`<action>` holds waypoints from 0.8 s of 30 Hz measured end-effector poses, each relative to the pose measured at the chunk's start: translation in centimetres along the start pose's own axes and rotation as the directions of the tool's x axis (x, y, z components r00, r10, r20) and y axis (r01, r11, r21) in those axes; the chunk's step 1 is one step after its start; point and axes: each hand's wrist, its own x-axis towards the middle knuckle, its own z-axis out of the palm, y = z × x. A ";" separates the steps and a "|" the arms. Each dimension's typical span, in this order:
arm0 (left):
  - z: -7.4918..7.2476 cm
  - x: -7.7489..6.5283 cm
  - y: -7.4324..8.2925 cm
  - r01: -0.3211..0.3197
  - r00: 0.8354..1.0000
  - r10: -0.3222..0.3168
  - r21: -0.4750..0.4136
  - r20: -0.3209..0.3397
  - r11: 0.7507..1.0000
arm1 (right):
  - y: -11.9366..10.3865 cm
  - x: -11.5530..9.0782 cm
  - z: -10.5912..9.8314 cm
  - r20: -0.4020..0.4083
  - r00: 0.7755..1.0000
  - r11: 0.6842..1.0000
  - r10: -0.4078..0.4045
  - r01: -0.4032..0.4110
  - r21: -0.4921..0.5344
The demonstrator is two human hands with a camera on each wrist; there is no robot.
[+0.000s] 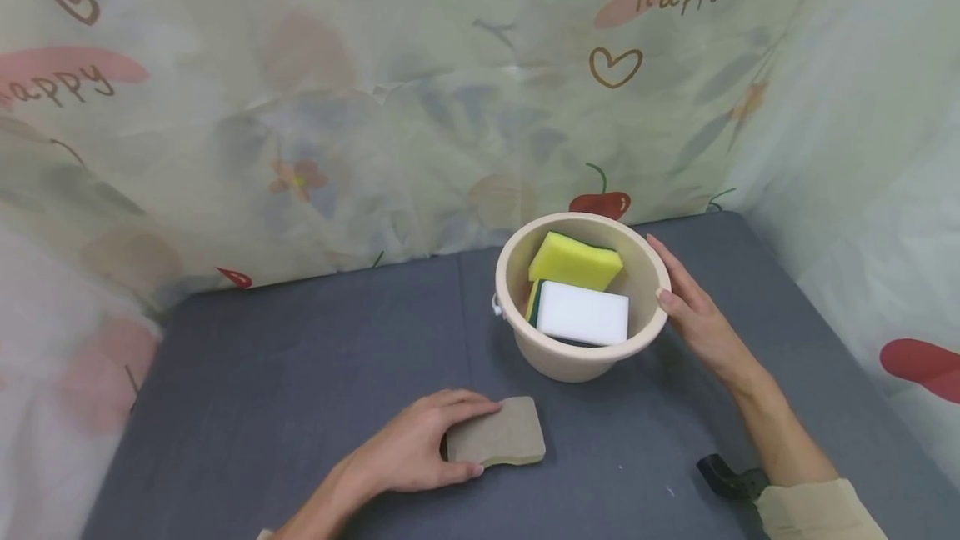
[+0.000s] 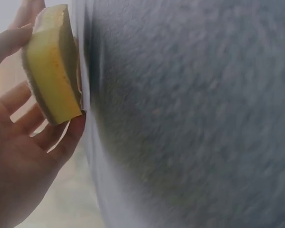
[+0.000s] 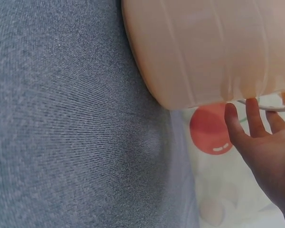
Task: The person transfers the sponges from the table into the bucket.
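Note:
My left hand [image 1: 414, 442] grips a sponge [image 1: 504, 433] by its left end, thumb on the near side and fingers on the far side. The sponge has a grey-brown top and a yellow body [image 2: 50, 66], and it is at the tabletop. To the right, a cream bucket [image 1: 570, 363] stands upright, with my right hand [image 1: 701, 319] holding its right rim. Its thumb lies at the rim, while several fingers touch the outer wall [image 3: 199, 52]. Inside the bucket are a yellow sponge [image 1: 573, 263] and a white sponge [image 1: 583, 312], with part of another yellow one beside them.
A dark grey cloth covers the table [image 1: 315, 365]. Patterned curtains [image 1: 375, 107] hang behind it and along both sides. A black curved object [image 1: 723, 477] sits at the right wrist. The bucket's handle joint [image 1: 497, 305] shows on its left side.

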 end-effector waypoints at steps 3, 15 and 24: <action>-0.5 0.0 0.1 -0.027 0.999 0.027 -0.004 -0.022 1.000 | 0.0 0.0 0.0 0.001 1.000 1.000 0.002 -0.002 -0.002; -2.5 0.3 1.1 -0.163 0.986 0.160 -0.059 -0.051 0.985 | -0.4 -0.5 -0.3 0.048 0.999 1.000 0.001 -0.001 0.011; -3.9 0.9 2.3 -0.231 0.959 0.240 0.074 -0.151 0.970 | -0.9 -0.3 -0.2 0.048 0.999 1.000 -0.020 0.020 0.011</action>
